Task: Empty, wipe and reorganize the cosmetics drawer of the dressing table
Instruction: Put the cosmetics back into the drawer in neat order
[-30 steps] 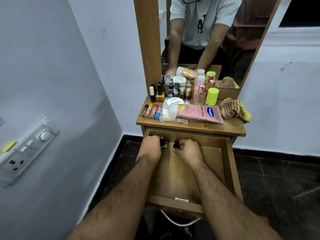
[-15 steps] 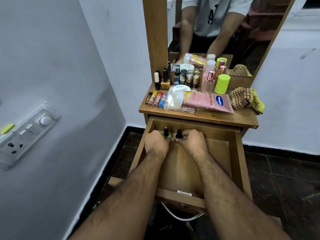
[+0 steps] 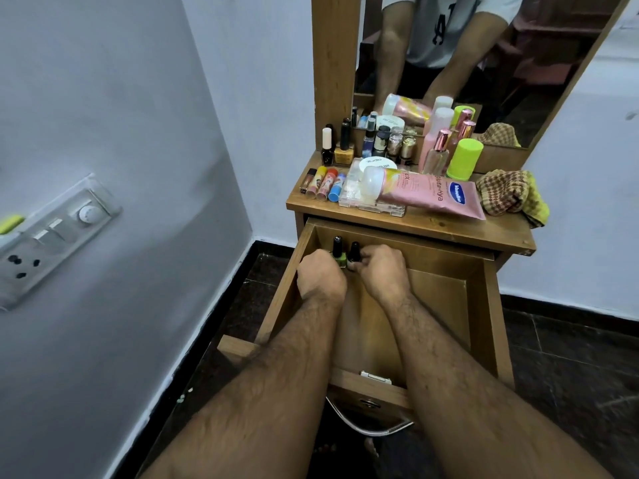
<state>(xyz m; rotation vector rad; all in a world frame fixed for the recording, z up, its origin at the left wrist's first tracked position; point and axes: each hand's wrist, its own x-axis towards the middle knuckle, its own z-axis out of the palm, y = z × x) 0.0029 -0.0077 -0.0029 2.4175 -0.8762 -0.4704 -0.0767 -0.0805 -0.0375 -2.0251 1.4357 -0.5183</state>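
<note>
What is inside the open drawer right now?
Two small nail polish bottles stand near the drawer's back left: a green bottle held by the left hand, a dark-capped bottle by the right hand. Arms cover some floor.

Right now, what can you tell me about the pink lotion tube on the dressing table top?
The pink lotion tube lies on its side on the dressing table top, white cap end toward the left, flat crimped end toward the right. It looks like soft glossy plastic, pink fading to yellow near the cap, with a blue oval logo and printed text. Its cap end rests on a clear plastic case; its crimped end lies next to the checked cloth, though contact is unclear. Neither hand touches it.
</note>
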